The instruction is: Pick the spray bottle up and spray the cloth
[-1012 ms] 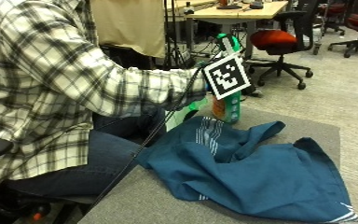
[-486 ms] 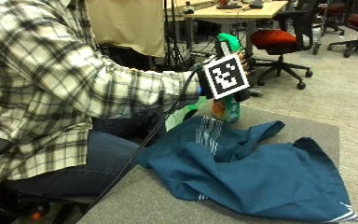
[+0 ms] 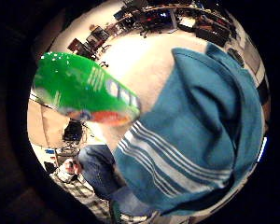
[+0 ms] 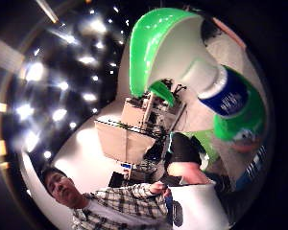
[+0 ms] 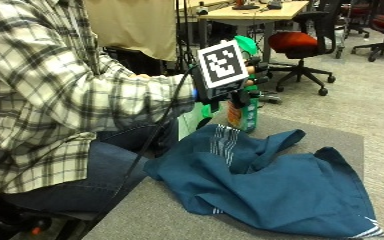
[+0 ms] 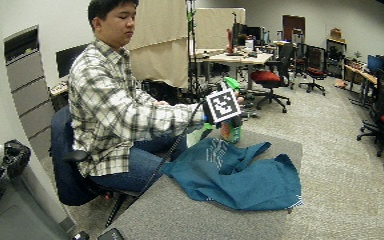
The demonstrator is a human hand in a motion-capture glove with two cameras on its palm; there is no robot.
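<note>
Spray bottle: the green spray bottle (image 5: 244, 102) is up off the table (image 5: 179, 220), upright in the gloved right hand (image 5: 248, 75), just over the near edge of the cloth. In the thumb-side palm view its green trigger head (image 4: 158, 43) and blue-labelled neck fill the frame, so it sits close against the palm.

Grip: fingers (image 5: 258, 67) curl round the upper part of the bottle below the head; the hand is clenched on the bottle. Whether a finger is on the trigger I cannot tell.

What has just changed: a second ago the bottle sat lower, close by the cloth's edge; half a second ago it was rising; now it is higher and carried clear. So the pick-up looks done, and the spraying is what remains, as I judge it.

Cloth: the blue cloth (image 5: 278, 185) lies rumpled on the table, spreading from the bottle toward 5 o'clock in the outside view, with a band of pale stripes (image 5: 222, 145) at its near fold. The little-finger-side palm view shows the bottle's base (image 3: 98, 107) hanging just beside that striped band.

Container and contents: the bottle's body is opaque green with an orange patch low down; its fill level cannot be seen.

Next, likely: turn the nozzle toward the cloth and squeeze.
</note>
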